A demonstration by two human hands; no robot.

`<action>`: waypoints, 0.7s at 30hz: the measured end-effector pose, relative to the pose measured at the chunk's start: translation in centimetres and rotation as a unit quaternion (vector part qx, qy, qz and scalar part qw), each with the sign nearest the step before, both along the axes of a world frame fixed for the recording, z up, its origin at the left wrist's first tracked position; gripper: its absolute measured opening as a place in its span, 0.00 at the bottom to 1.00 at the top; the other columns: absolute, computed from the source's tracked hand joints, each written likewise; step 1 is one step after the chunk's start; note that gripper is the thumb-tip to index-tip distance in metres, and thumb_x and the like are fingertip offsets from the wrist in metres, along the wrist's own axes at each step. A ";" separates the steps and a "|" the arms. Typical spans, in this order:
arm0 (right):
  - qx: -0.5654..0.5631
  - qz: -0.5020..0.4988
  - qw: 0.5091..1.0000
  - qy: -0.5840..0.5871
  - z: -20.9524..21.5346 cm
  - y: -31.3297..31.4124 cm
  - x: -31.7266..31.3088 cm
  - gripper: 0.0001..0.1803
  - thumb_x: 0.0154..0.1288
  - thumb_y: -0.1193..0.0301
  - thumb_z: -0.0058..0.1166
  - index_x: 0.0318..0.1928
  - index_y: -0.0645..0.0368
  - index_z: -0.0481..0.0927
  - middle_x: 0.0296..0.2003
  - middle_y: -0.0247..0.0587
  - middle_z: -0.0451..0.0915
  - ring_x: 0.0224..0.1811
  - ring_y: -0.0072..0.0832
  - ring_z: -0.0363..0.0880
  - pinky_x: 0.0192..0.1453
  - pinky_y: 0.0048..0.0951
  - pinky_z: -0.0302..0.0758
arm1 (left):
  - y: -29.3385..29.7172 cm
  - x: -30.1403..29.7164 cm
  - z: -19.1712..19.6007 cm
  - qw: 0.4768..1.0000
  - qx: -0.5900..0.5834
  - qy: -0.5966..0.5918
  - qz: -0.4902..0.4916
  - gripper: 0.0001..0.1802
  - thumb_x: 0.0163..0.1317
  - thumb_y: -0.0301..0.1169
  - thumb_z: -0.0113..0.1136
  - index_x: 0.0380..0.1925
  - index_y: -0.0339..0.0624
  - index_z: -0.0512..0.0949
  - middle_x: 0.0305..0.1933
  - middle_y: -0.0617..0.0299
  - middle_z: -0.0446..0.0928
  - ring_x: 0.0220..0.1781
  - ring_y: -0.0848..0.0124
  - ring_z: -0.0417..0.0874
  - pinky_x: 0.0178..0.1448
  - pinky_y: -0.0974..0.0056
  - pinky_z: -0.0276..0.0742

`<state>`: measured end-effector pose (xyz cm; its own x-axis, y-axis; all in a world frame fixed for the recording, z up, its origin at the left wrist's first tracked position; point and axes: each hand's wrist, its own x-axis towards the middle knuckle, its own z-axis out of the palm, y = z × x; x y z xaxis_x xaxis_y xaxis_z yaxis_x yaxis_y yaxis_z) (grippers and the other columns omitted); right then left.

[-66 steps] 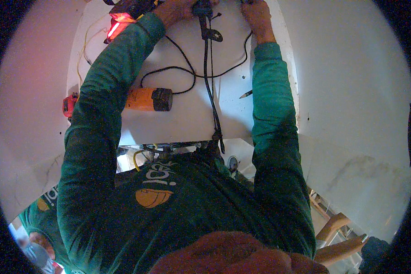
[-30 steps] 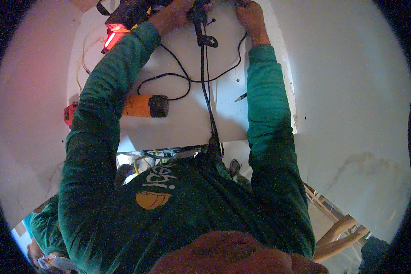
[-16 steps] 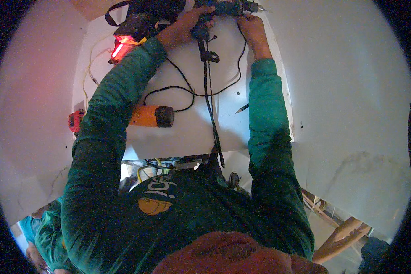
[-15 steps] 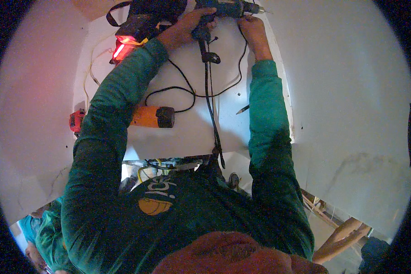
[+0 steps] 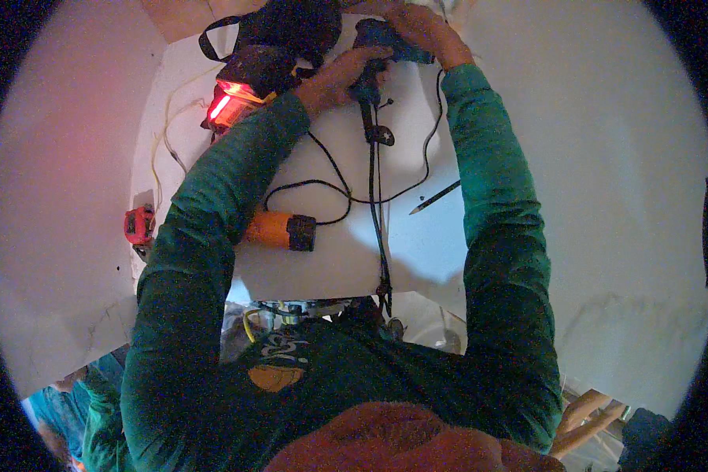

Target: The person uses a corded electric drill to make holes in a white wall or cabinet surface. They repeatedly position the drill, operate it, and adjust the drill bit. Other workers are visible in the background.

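A person's green, softly creased sweatshirt (image 5: 354,370) fills the lower half, its sleeves reaching up either side of a smooth, matte white counter (image 5: 322,271). At eight o'clock, at the rim, another person's green sleeve (image 5: 106,421) shows. A soft black fabric bag (image 5: 287,27) with a looped strap lies near eleven o'clock. Just past twelve is a blue-green and black power drill (image 5: 377,33), hard-cased, its body tilted down to the right. The left hand (image 5: 342,75) is wrapped around its grip. The right hand (image 5: 425,27) bends over the drill's front end; its fingertips are unclear, so I cannot tell how far it is closed or what it holds. Below the drill hangs a rubbery black cable (image 5: 373,173). Between ten and eleven, a boxy light (image 5: 228,102) glows red. Toward nine lie a scuffed orange cylinder (image 5: 271,230) with a black end and, farther out, a rounded red tape measure (image 5: 139,226). A slim, dark pencil (image 5: 435,197) points inward from two o'clock.

Half a second ago the drill's chuck and bit showed beyond the right hand; now that hand covers them, and more of the pencil is visible.

Counted: one drill, one bag, one cylinder, one tape measure, one pencil.
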<state>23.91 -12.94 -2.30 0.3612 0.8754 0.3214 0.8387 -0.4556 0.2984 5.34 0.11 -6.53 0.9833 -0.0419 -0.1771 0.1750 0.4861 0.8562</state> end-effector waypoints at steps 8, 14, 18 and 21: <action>0.003 0.127 0.990 0.066 -1.0 -1.1 5.5 0.25 0.78 0.53 0.47 0.52 0.62 0.85 0.45 0.57 0.87 0.48 0.53 0.86 0.56 0.47 0.79 | -0.8 0.3 0.3 0.999 -0.003 -0.027 -0.033 0.13 0.68 0.39 0.67 0.39 0.41 0.79 0.30 0.64 0.80 0.25 0.73 0.80 0.31 0.66 0.80; 0.000 -0.008 0.981 0.195 4.4 0.5 -1.7 0.35 0.80 0.42 0.39 0.53 0.63 0.85 0.44 0.56 0.88 0.46 0.53 0.86 0.54 0.48 0.78 | 0.2 -0.5 0.4 1.000 -0.002 0.002 0.029 0.14 0.67 0.38 0.69 0.38 0.38 0.78 0.30 0.59 0.81 0.24 0.72 0.80 0.30 0.66 0.80; 0.042 -0.014 0.966 0.257 3.6 0.2 -1.4 0.36 0.81 0.41 0.34 0.59 0.61 0.81 0.48 0.59 0.86 0.51 0.55 0.85 0.60 0.48 0.77 | 0.3 0.4 -0.2 0.999 -0.035 0.006 -0.014 0.15 0.68 0.39 0.69 0.39 0.39 0.77 0.30 0.60 0.81 0.24 0.72 0.81 0.29 0.68 0.80; 0.027 0.017 0.969 0.245 1.7 0.0 -0.1 0.35 0.82 0.44 0.30 0.63 0.58 0.78 0.53 0.60 0.84 0.56 0.57 0.83 0.66 0.50 0.75 | 0.0 0.6 -0.7 0.999 -0.044 -0.004 -0.024 0.15 0.68 0.39 0.68 0.40 0.40 0.76 0.31 0.61 0.80 0.24 0.73 0.80 0.29 0.68 0.80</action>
<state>23.79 -12.97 -0.64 0.4531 0.8764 0.1631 0.8884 -0.4290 -0.1633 5.98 0.07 -7.20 0.9811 -0.1049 -0.1627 0.1936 0.5504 0.8121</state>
